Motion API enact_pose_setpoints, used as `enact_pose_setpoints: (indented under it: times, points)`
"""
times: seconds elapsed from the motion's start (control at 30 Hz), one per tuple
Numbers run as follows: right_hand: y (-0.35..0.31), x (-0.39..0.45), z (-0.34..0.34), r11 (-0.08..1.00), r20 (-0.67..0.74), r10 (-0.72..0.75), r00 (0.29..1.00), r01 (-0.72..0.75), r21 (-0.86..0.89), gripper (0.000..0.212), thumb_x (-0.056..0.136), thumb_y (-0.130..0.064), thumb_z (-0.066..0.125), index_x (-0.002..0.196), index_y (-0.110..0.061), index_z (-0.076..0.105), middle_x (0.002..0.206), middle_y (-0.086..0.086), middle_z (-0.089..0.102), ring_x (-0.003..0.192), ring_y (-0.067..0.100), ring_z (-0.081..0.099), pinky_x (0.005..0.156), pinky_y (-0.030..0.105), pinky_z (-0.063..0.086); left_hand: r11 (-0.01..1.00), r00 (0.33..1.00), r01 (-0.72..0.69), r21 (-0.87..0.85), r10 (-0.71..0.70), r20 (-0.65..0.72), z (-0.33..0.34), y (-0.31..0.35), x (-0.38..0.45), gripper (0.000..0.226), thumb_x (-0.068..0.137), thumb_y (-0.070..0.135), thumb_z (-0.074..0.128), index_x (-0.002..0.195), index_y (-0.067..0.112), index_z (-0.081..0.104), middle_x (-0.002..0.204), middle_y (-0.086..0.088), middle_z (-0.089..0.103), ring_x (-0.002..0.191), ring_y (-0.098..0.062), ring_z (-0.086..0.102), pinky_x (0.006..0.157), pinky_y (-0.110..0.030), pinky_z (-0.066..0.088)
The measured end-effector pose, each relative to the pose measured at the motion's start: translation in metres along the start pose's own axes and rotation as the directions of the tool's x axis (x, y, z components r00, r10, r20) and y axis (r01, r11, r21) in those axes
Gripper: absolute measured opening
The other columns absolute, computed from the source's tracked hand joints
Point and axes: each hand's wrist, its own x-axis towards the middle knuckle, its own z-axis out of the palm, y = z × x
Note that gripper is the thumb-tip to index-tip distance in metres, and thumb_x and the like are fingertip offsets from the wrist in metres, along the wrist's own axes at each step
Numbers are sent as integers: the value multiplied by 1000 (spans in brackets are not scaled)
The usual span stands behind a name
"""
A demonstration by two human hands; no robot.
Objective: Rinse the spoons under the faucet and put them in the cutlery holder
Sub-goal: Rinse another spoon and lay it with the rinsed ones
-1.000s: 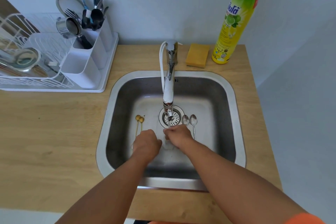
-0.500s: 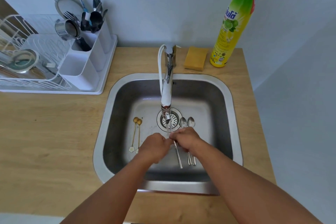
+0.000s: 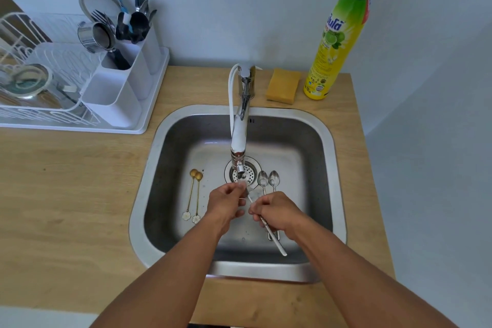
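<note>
Both hands have drawn apart since a second ago, and a spoon [image 3: 266,224] that was hidden under them now shows between them. It is slim, pale and straight-handled; its bowl end lies under the stream from the chrome faucet [image 3: 239,138], blurred by water. The right hand [image 3: 277,212] curls round the handle, whose tail sticks out below the wrist. The left hand [image 3: 226,204] has curled fingers at the bowl end, seemingly pinching it, though the contact is unclear. On the steel sink [image 3: 330,168] floor lie two silver spoons [image 3: 268,180] just right of the drain, partly under the right hand, and two thin gold spoons [image 3: 194,194] with flower-shaped ends to the left. Well apart on the wooden surface [image 3: 66,194], a white plastic holder [image 3: 117,98] stands in the rack.
</note>
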Motion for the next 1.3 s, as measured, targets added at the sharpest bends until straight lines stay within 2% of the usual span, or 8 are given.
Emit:
enact_pose_setpoints:
  times: [0.1, 0.3, 0.4, 0.63, 0.87, 1.0, 1.13, 1.3]
  points:
    - [1, -2, 1, 997, 10, -2, 1000, 2, 75, 18, 96, -9, 60, 88, -3, 75, 62, 3, 66, 50, 15, 59, 49, 24, 49, 997, 999, -36, -75, 33, -40, 9, -5, -3, 22, 98, 31, 70, 94, 11, 77, 72, 0, 72, 64, -13, 63, 67, -37, 62]
    - [-2, -3, 1, 993, -19, -20, 1000, 22, 116, 19, 98, -3, 58, 89, 3, 73, 66, 9, 60, 53, 18, 51, 48, 27, 46, 974, 996, -3, -226, -18, -88, 15, -7, -13, 7, 98, 11, 69, 99, 9, 76, 81, -6, 72, 68, -13, 63, 74, -33, 61]
    - [-4, -3, 2, 991, 17, -12, 1000, 9, 134, 20, 101, -6, 58, 91, 4, 73, 65, 9, 61, 52, 16, 52, 48, 27, 48, 952, 996, 50, -302, -71, -59, 12, -8, -17, 10, 90, 5, 78, 99, 7, 76, 75, -7, 71, 64, -15, 63, 65, -31, 62]
    - [-5, -6, 14, 990, 27, -13, 1000, 9, 142, 20, 101, -11, 60, 89, -3, 75, 68, 6, 65, 56, 17, 57, 53, 27, 53, 948, 984, 43, -316, -96, -153, 13, -4, -14, 31, 91, 34, 79, 71, 9, 78, 62, -4, 66, 48, -14, 54, 57, -31, 56]
    - [-9, -4, 12, 982, -31, -15, 999, 20, 186, 18, 100, -8, 60, 94, 3, 73, 64, 6, 62, 50, 16, 53, 51, 28, 53, 883, 991, 93, -460, -125, -40, 16, 6, -22, 27, 107, 13, 53, 105, -3, 74, 83, -13, 73, 63, -17, 65, 63, -33, 59]
    - [-5, -3, 9, 978, -41, -22, 999, 30, 206, 19, 99, -10, 63, 94, 5, 73, 63, 5, 62, 47, 15, 53, 49, 27, 50, 892, 990, 132, -432, -137, 21, 15, 5, -25, 12, 98, -1, 64, 94, -2, 76, 78, -14, 71, 61, -17, 66, 65, -31, 62]
    - [2, -4, 8, 994, -112, -101, 989, 105, 33, 19, 96, -21, 68, 83, -8, 74, 62, 1, 66, 49, 15, 54, 52, 29, 49, 909, 990, 134, -396, -139, 15, 16, 6, -25, 13, 86, 9, 83, 81, 3, 73, 72, -12, 70, 64, -20, 66, 73, -36, 65]
    - [3, -5, 6, 959, -214, -253, 943, 216, -184, 22, 95, -24, 70, 74, -20, 71, 68, -2, 70, 53, 12, 58, 58, 28, 51, 866, 984, 129, -483, -173, -47, 27, 16, -26, 22, 94, 25, 76, 94, 4, 78, 75, -7, 78, 62, -16, 71, 62, -33, 63]
